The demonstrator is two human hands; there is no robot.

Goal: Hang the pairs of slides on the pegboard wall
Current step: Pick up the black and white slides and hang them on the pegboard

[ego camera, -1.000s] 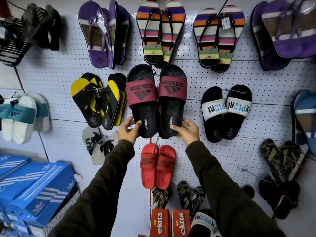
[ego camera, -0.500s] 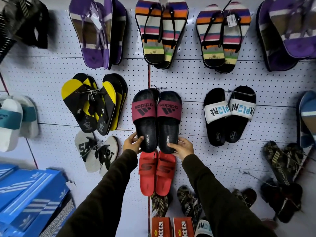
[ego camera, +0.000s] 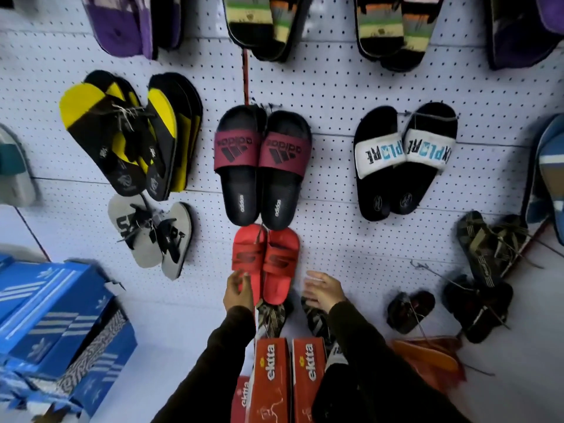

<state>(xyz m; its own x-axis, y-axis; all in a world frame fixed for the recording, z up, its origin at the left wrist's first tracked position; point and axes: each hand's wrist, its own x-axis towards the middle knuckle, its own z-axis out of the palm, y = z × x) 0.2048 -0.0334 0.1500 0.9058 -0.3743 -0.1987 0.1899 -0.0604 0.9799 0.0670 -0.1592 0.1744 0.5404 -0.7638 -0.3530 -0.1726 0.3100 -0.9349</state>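
The black slides with maroon Adidas straps (ego camera: 262, 166) hang by themselves at the centre of the white pegboard wall (ego camera: 329, 96). Directly under them hangs a pair of red slides (ego camera: 265, 264). My left hand (ego camera: 238, 293) is low, its fingers against the heel of the left red slide. My right hand (ego camera: 323, 290) hovers open to the right of the red pair, holding nothing, in front of dark patterned sandals (ego camera: 316, 315).
Yellow-and-black flip-flops (ego camera: 128, 132) and grey flip-flops (ego camera: 152, 236) hang left; white-strapped black slides (ego camera: 403, 160) hang right. A bare hook (ego camera: 427, 270) sticks out lower right. Red Ektta boxes (ego camera: 290, 380) stand below; blue Adidas boxes (ego camera: 55, 325) are stacked at left.
Both hands let go of the maroon-strapped slides, which now hang on the wall, and dropped down to the red pair. The view tilted downward.
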